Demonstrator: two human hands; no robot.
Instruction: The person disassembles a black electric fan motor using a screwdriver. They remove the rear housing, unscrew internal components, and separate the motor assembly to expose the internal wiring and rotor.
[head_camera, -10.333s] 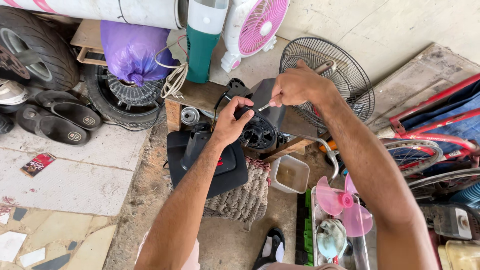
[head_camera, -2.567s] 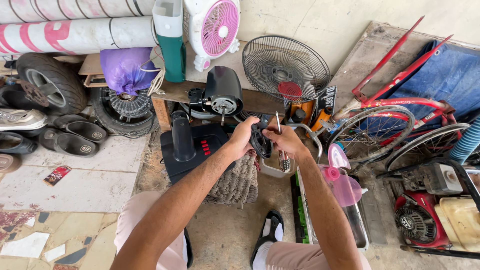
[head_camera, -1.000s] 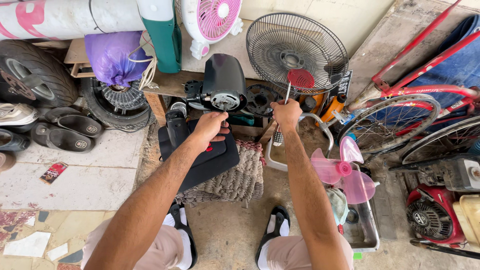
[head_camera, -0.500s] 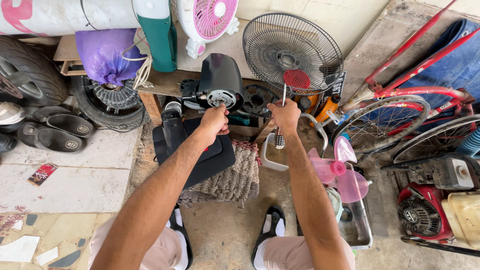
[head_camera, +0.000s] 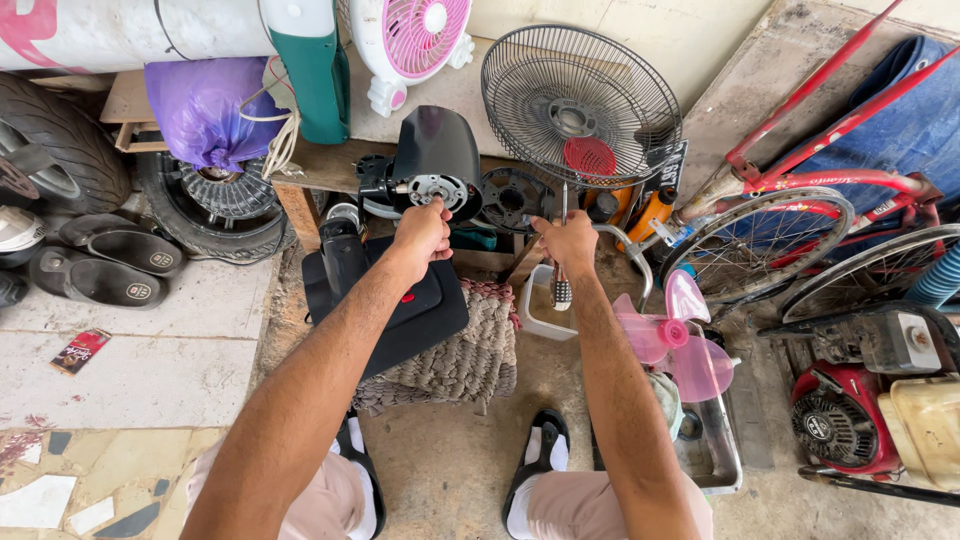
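Fingers of the left hand are curled at the front of the black fan motor unit, touching the exposed motor face. Right hand is closed around one screwdriver, shaft pointing up, handle hanging below the fist.

Progress, judged: disassembly well along. Pink blade is already off, lying below and right of the right fingers. One wire guard is detached, propped beyond them. Motor housing is still on its black base, below the left fingers.

Count: one motor, one blade, one loose guard, one white tub, one small pink fan farthest back.
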